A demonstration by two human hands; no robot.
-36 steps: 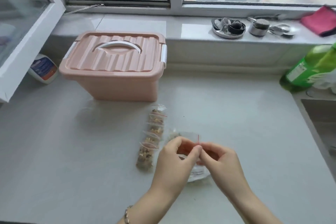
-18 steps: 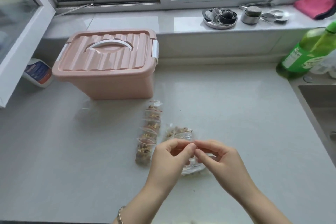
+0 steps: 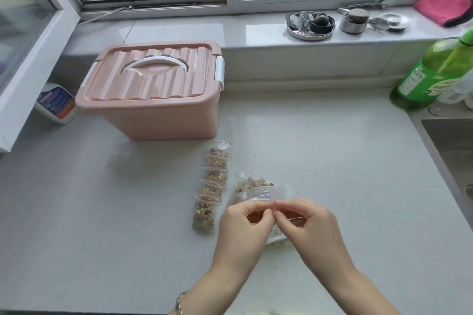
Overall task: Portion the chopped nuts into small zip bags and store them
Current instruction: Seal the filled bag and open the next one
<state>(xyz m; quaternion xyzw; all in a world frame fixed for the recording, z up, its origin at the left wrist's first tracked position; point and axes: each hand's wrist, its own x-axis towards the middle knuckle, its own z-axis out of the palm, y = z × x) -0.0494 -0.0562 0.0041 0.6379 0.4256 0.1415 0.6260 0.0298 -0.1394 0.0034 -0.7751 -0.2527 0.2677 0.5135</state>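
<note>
Moved a bit lower and nearer since a second ago: left hand (image 3: pixel 245 220) and right hand (image 3: pixel 304 220), fingertips now meeting on the red strip of one small bag (image 3: pixel 257 193). Pinching its top edge tight from both sides. Likely pressing the seal shut or pulling it open; cannot tell which. So, one more portion under way. Just past the grip, toward the pink box (image 3: pixel 153 94), more nuts (image 3: pixel 253 183) in clear plastic. In front of the pink box, a row of filled bags (image 3: pixel 212 186), not put away yet.

The left hand (image 3: pixel 245 221) and the right hand (image 3: pixel 311 224) hide most of the zip bag (image 3: pixel 257 194). The right edge cuts the green bottle (image 3: pixel 422 79) and the sink (image 3: pixel 451 143).
</note>
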